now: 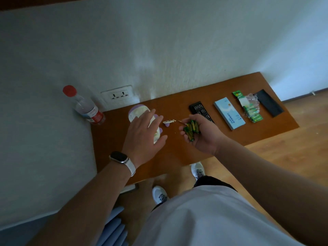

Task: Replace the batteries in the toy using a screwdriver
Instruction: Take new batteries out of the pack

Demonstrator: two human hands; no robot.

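The white and lilac toy (137, 112) lies on the brown table (177, 153), near the wall. My left hand (144, 134) hovers over it with fingers spread and hides most of its lower half. My right hand (200, 134) is palm up and cups several green batteries (191, 129). Between the two hands lies a small white and lilac battery cover (168, 122) with a thin tool tip beside it. The black screwdriver bit case (199, 109) sits just behind my right hand.
A water bottle with a red cap (83, 105) stands at the table's left corner below a wall socket (119, 95). To the right lie a light blue box (229, 113), an opened green battery pack (250, 109) and a black lid (269, 102).
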